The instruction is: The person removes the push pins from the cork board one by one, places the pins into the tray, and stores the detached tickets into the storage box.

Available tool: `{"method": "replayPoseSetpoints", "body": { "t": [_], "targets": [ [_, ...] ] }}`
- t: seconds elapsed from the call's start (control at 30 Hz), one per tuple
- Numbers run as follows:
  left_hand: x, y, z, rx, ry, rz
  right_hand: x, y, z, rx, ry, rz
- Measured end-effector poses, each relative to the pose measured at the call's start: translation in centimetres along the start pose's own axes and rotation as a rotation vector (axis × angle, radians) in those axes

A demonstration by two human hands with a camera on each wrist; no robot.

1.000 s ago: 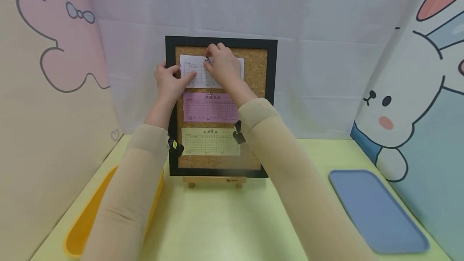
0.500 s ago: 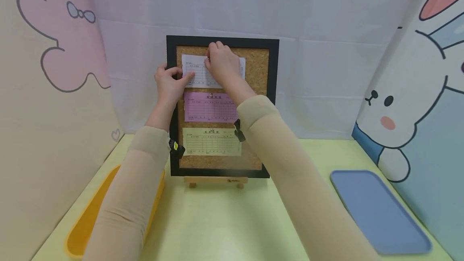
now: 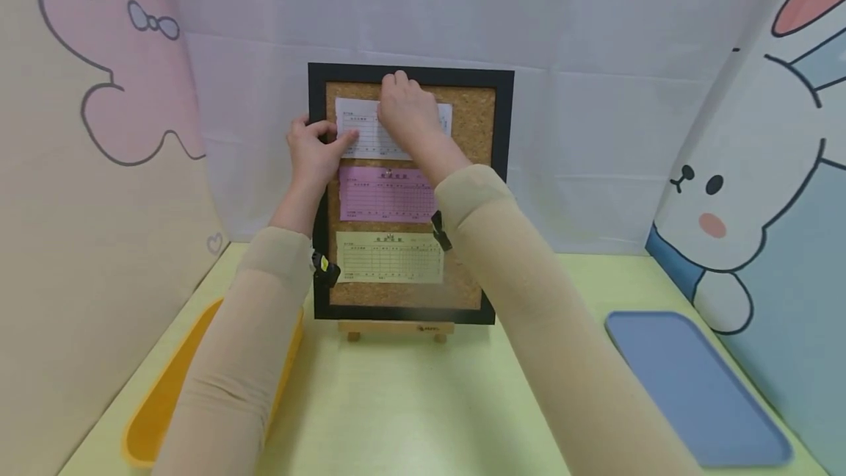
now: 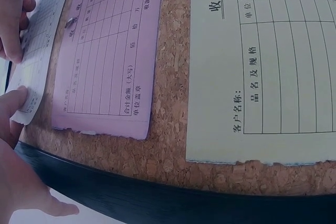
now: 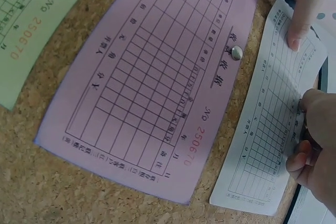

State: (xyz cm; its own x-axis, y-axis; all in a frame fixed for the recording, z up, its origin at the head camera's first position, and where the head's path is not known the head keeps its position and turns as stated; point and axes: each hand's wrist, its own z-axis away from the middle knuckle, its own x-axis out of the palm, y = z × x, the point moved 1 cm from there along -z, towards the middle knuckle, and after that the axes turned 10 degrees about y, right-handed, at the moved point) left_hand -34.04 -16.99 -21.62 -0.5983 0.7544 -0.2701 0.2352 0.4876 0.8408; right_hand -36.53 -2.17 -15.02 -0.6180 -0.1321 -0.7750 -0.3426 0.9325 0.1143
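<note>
A framed corkboard [image 3: 474, 123] stands upright, bearing white [image 3: 367, 147], pink [image 3: 386, 200] and yellow-green [image 3: 390, 263] slips, one above another. At its left edge my left hand [image 3: 313, 153] grips the frame, the thumb pressing the left part of the white slip. Curled fingers of my right hand [image 3: 411, 110] pinch at the white slip's upper middle; the pin there is hidden behind them. In the right wrist view, that hand [image 5: 320, 140] touches the slip's top edge. A silver pin [image 5: 237, 52] sits at the top of the pink slip.
The board rests on a small wooden easel [image 3: 396, 327]. Left on the table [image 3: 370, 402] is a yellow container [image 3: 148, 424], partly behind the left sleeve; to the right lies a blue tray [image 3: 694, 388]. A white cloth [image 3: 595, 131] hangs behind.
The right hand has turned slightly and risen against the white slip, covering the pin visible between its fingertips a second ago. My left hand keeps its place on the frame; the view shifted slightly.
</note>
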Motion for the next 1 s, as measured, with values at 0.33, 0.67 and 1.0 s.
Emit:
{"method": "replayPoseSetpoints", "body": {
  "t": [0.33,0.67,1.0],
  "targets": [
    [0.16,-0.11,-0.03,0.008,-0.021,-0.006,-0.36,0.40,0.20,0.022,-0.015,-0.025],
    [0.17,-0.11,-0.07,0.018,-0.030,-0.011,-0.42,0.39,0.63,0.010,0.018,-0.014],
    [0.16,0.01,-0.11,-0.020,-0.035,-0.004,0.47,0.07,0.70,-0.092,0.120,0.091]
  ]
}}
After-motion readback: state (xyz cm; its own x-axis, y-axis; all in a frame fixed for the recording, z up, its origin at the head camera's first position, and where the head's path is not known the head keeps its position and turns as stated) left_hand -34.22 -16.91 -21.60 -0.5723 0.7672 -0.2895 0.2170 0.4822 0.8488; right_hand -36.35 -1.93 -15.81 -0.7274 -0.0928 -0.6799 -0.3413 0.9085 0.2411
